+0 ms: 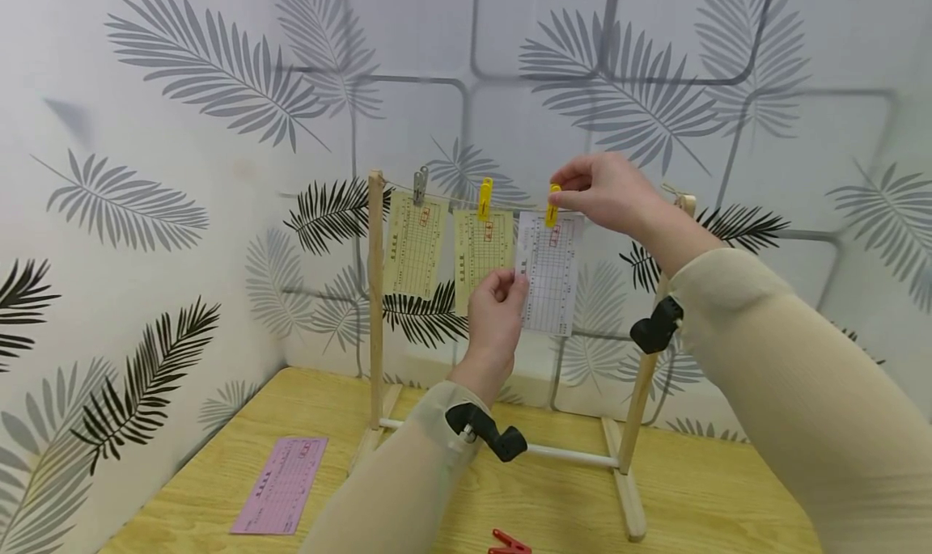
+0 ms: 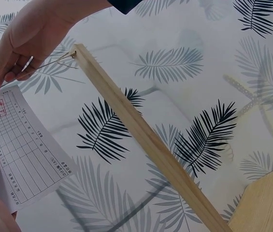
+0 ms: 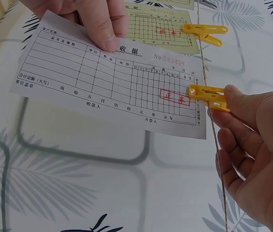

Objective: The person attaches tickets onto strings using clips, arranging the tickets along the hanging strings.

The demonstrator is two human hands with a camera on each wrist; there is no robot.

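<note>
A white receipt slip hangs at the string, its top edge in the jaws of a yellow clothespin. My right hand pinches that clothespin between thumb and index finger, as the right wrist view also shows. With thumb and fingers my left hand holds the slip's left edge; in the right wrist view its thumb lies on the printed face. Left of it a yellow-green slip hangs from another yellow clothespin, and a further yellow-green slip from a grey clip.
The string runs between two wooden posts of a stand, joined low down by a white bar. On the wooden table lie a pink slip and a red clothespin. Behind is a leaf-patterned wall.
</note>
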